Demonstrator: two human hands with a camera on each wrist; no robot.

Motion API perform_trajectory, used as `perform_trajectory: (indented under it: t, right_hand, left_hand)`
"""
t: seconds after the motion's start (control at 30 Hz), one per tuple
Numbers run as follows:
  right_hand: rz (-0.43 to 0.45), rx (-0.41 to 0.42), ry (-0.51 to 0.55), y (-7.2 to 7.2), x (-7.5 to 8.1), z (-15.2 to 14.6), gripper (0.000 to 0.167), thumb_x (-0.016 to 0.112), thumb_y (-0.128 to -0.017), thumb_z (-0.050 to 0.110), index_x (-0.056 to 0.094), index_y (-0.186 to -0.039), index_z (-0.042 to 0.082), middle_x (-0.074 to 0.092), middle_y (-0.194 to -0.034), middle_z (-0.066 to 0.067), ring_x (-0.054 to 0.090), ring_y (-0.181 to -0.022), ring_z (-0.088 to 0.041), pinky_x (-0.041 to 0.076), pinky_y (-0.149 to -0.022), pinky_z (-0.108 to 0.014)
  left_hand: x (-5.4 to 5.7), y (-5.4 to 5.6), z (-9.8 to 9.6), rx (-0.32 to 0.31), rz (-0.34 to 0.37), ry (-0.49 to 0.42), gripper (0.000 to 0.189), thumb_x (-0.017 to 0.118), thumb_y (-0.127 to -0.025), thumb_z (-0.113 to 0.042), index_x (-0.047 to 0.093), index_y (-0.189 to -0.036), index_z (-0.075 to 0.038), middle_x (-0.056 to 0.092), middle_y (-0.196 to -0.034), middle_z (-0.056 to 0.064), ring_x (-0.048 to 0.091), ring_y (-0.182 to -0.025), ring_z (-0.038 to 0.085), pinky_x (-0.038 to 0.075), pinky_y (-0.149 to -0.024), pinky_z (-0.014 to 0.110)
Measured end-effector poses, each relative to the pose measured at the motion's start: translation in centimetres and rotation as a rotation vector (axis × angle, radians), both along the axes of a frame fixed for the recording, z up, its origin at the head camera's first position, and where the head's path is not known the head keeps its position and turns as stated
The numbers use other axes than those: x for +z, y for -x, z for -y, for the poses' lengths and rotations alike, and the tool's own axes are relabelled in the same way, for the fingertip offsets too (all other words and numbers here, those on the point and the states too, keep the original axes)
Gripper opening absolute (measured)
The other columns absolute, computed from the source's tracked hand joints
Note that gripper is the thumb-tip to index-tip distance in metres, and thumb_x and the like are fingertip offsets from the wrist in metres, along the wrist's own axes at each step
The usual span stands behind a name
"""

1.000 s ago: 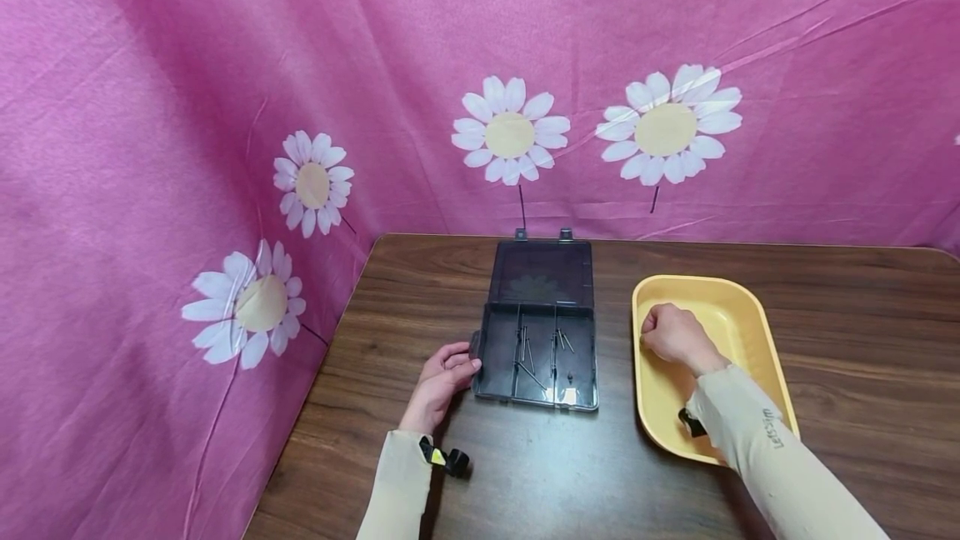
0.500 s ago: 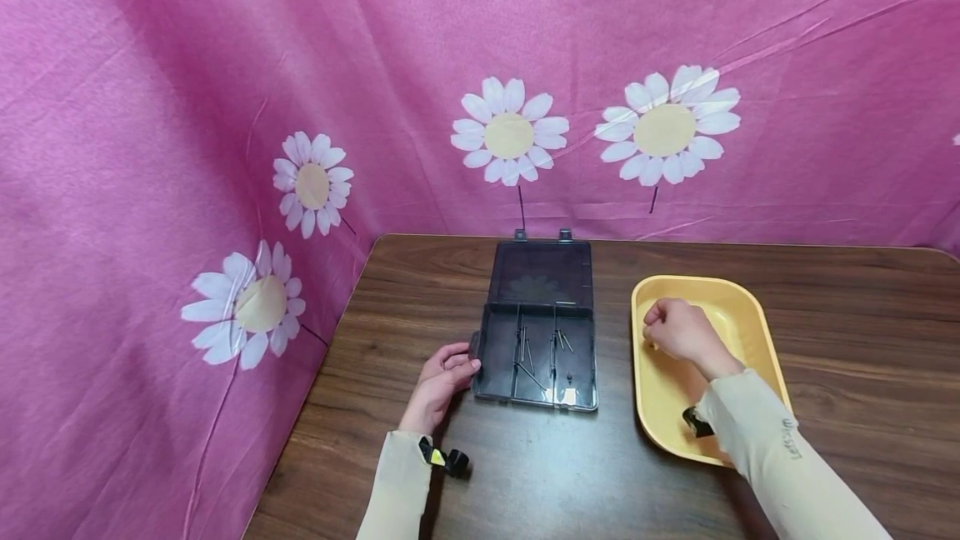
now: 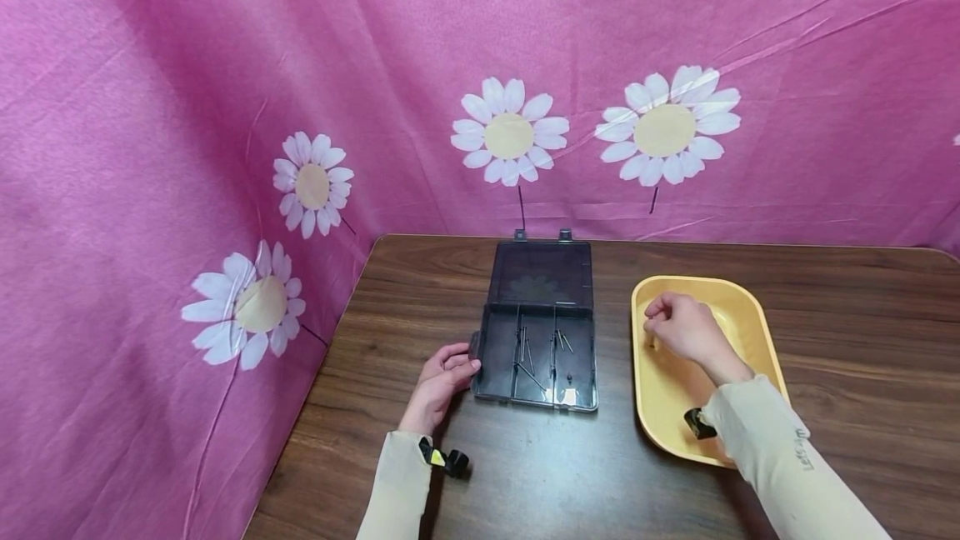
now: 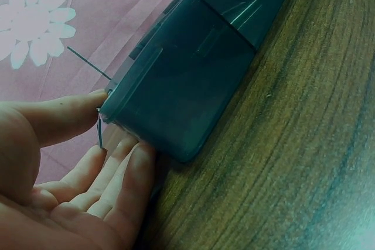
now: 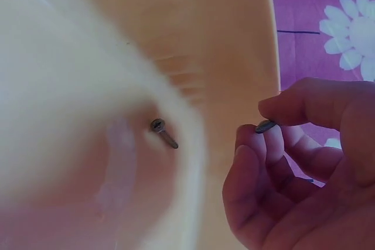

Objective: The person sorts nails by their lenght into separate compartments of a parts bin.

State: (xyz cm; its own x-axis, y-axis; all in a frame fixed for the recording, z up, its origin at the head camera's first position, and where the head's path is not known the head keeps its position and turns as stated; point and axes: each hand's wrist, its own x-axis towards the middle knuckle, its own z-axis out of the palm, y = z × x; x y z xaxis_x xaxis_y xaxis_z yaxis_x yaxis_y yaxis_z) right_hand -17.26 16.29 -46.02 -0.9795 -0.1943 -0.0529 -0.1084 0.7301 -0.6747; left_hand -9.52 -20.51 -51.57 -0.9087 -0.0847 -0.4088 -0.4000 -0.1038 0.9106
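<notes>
My right hand (image 3: 688,330) is over the left part of the yellow tray (image 3: 742,340). Between its thumb and fingertips it pinches a small screw, whose dark head (image 5: 265,126) shows in the right wrist view; the rest is hidden by the fingers. Another screw (image 5: 164,134) lies on the tray. At the left side of a dark see-through compartment box (image 3: 498,365), my left hand (image 3: 438,386) grips the edge, thumb on the rim and fingers lower against the side wall. Several long screws (image 3: 529,348) lie in the box's middle compartment, and shorter ones (image 3: 564,342) in the right one.
The box's lid (image 3: 543,273) is folded back flat toward the rear of the wooden table (image 3: 540,473). Two clasps (image 3: 521,234) stick up at the lid's far edge. A pink flowered cloth (image 3: 420,90) hangs behind the table and along its left side.
My right hand has risen a little and shifted slightly away and to the right within the tray, a small screw between its fingers. My left hand and the box have stayed put.
</notes>
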Motion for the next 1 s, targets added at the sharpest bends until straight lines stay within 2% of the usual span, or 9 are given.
perform_trajectory:
  t: [0.17, 0.2, 0.4, 0.43, 0.5, 0.67, 0.8, 1.0]
  right_hand:
    - [-0.004, -0.017, 0.015, 0.0, 0.3, 0.1, 0.016, 0.060, -0.079, 0.010, 0.064, -0.091, 0.001, 0.063, -0.074, -0.004, 0.054, -0.067, -0.014, 0.041, -0.066, -0.029]
    - [-0.002, -0.019, 0.021, 0.0, 0.3, 0.1, 0.016, 0.060, -0.079, 0.010, 0.064, -0.092, 0.001, 0.063, -0.075, -0.005, 0.054, -0.066, -0.013, 0.041, -0.065, -0.029]
    - [-0.001, -0.037, 0.067, -0.2, 0.9, 0.4, 0.018, 0.059, -0.080, 0.010, 0.064, -0.094, 0.001, 0.066, -0.080, -0.008, 0.056, -0.064, -0.012, 0.041, -0.060, -0.026]
    - [-0.003, -0.040, 0.074, -0.2, 1.0, 0.4, 0.017, 0.059, -0.081, 0.010, 0.064, -0.095, 0.002, 0.066, -0.081, -0.008, 0.055, -0.064, -0.011, 0.041, -0.059, -0.026]
    - [-0.003, -0.049, 0.096, -0.3, 1.2, 0.6, 0.017, 0.061, -0.081, 0.010, 0.064, -0.095, 0.002, 0.066, -0.083, -0.009, 0.055, -0.064, -0.011, 0.041, -0.057, -0.025]
    - [0.036, -0.068, 0.213, -0.5, 1.5, 1.2, 0.019, 0.062, -0.083, 0.008, 0.063, -0.099, -0.002, 0.065, -0.084, -0.010, 0.059, -0.060, -0.009, 0.046, -0.053, -0.024]
    - [0.076, -0.073, 0.305, -0.7, 1.7, 1.7, 0.023, 0.060, -0.085, 0.006, 0.061, -0.103, -0.007, 0.065, -0.082, -0.010, 0.059, -0.059, -0.009, 0.047, -0.051, -0.024]
    - [0.103, -0.058, 0.403, -1.0, 1.7, 2.2, 0.023, 0.056, -0.085, 0.000, 0.059, -0.105, -0.012, 0.065, -0.081, -0.011, 0.058, -0.062, -0.005, 0.051, -0.056, -0.024]
  left_hand:
    - [-0.1, 0.0, 0.1, -0.012, 0.005, 0.003, 0.050, 0.064, -0.087, 0.000, 0.044, -0.132, 0.008, 0.062, -0.085, -0.008, 0.060, -0.074, 0.003, 0.049, -0.069, 0.022]
    - [0.4, -0.1, 0.0, -0.013, 0.006, 0.003, 0.050, 0.064, -0.087, 0.000, 0.044, -0.131, 0.009, 0.062, -0.085, -0.007, 0.060, -0.074, 0.003, 0.049, -0.070, 0.022]
    - [0.6, -0.1, -0.1, -0.002, 0.007, 0.005, 0.050, 0.064, -0.087, -0.001, 0.044, -0.132, 0.006, 0.061, -0.087, -0.008, 0.059, -0.074, 0.002, 0.049, -0.070, 0.022]
    - [0.2, 0.0, 0.0, -0.001, 0.007, 0.005, 0.050, 0.064, -0.087, -0.001, 0.044, -0.132, 0.006, 0.062, -0.087, -0.008, 0.059, -0.074, 0.002, 0.049, -0.069, 0.022]
    - [0.2, 0.0, 0.1, -0.006, 0.006, 0.004, 0.050, 0.063, -0.087, 0.000, 0.044, -0.132, 0.007, 0.062, -0.086, -0.007, 0.059, -0.074, 0.003, 0.049, -0.069, 0.022]
    - [0.1, 0.0, 0.2, -0.017, 0.007, 0.005, 0.049, 0.062, -0.086, 0.002, 0.044, -0.131, 0.010, 0.062, -0.086, -0.005, 0.059, -0.074, 0.003, 0.049, -0.070, 0.023]
    - [0.1, 0.1, 0.1, -0.004, 0.011, 0.002, 0.050, 0.063, -0.086, 0.001, 0.044, -0.132, 0.008, 0.062, -0.087, -0.007, 0.059, -0.074, 0.002, 0.049, -0.069, 0.022]
    - [0.2, -0.1, -0.1, 0.003, 0.005, 0.010, 0.051, 0.066, -0.086, -0.002, 0.046, -0.132, 0.005, 0.063, -0.088, -0.007, 0.060, -0.075, 0.003, 0.049, -0.070, 0.021]
